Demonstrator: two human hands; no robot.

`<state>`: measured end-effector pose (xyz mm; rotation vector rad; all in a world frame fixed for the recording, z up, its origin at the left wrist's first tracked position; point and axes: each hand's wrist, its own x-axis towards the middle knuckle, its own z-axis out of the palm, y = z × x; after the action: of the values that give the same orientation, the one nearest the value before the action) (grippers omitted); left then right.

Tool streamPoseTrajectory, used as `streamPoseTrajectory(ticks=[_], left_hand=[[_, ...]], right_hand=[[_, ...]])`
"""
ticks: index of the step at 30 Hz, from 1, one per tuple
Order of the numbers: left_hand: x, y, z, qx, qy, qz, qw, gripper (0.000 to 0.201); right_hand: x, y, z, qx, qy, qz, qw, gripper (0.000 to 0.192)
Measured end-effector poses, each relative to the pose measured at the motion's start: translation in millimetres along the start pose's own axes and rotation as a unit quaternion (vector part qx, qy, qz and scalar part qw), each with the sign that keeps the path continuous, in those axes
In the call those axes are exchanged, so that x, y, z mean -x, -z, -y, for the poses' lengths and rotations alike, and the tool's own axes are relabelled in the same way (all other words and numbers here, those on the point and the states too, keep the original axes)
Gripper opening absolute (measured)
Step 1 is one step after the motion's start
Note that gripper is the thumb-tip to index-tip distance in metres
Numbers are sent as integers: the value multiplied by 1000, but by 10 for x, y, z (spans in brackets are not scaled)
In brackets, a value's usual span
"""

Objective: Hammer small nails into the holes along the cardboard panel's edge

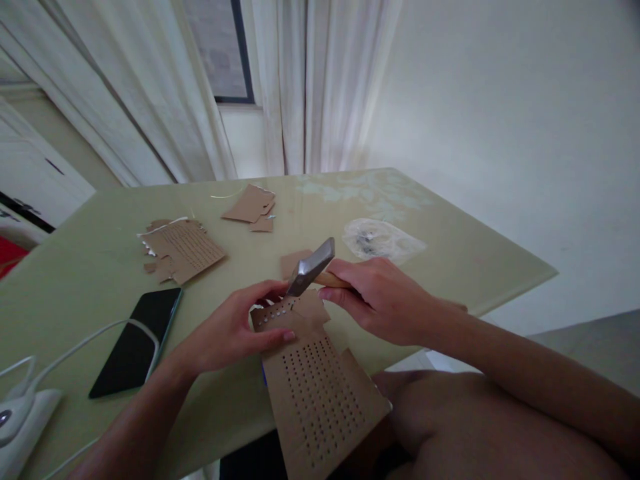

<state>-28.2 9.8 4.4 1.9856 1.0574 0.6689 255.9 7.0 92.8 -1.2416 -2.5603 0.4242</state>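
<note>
Two hands meet at the lower centre of the head view. The left hand (235, 333) pinches the top of a brown cardboard sheet (320, 393), thumb on its face; the sheet is punched with rows of small holes, its top edge torn, and it hangs tilted past the table's (450, 253) near edge toward the bottom of the frame. The right hand (385, 300) is clenched on the wooden handle of a hammer (311, 267), whose grey metal head touches the sheet's top. Left of the hands lie a dark phone (137, 340) and a white cable (75, 343); cardboard scraps (183, 250) sit at upper left, a clear bag (383, 240) at upper right. Bare tabletop stretches behind the hammer.
</note>
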Motion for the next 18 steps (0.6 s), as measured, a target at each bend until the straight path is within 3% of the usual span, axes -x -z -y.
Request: streamPoseTrajectory(ticks=[9,18], left_hand=[[-26,-47,76,67,10,-7,998,46],[-35,-64,34,71,-1,-7,997,40]], right_hand=[[13,26,46,33,-1,16,999,24],[-52,-76,43,91,2,56,994,30]])
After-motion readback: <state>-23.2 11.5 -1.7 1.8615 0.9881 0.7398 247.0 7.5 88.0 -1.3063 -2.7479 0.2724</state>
